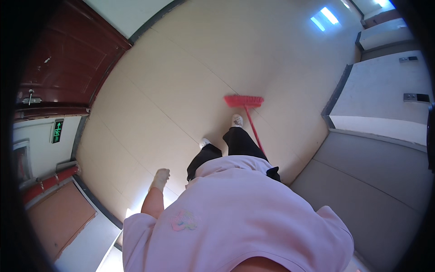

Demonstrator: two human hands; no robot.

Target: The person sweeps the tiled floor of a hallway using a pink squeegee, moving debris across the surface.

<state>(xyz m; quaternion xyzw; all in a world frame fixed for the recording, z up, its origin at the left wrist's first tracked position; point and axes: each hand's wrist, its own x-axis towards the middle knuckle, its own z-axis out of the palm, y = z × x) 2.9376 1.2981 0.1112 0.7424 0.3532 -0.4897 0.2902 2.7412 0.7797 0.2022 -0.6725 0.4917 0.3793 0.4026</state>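
A red broom [244,101] rests its bristle head on the tiled floor just ahead of my feet. From the head, its red handle [254,128] slants back along my right leg and passes out of sight behind my shirt. My right hand is out of view, hidden by my body, so its hold on the handle cannot be seen. Away from the broom, my left hand [162,175] hangs out at my left side above the floor. Nothing shows in it; its fingers look loosely curled, but blur hides their exact pose.
A dark red door [68,64] with a lever handle stands at the left, near a green exit sign [57,131] and a red pipe [51,183]. Elevator doors [367,173] lie at the right, beside a wall with call panels [416,98]. Beige floor tiles [190,68] stretch ahead.
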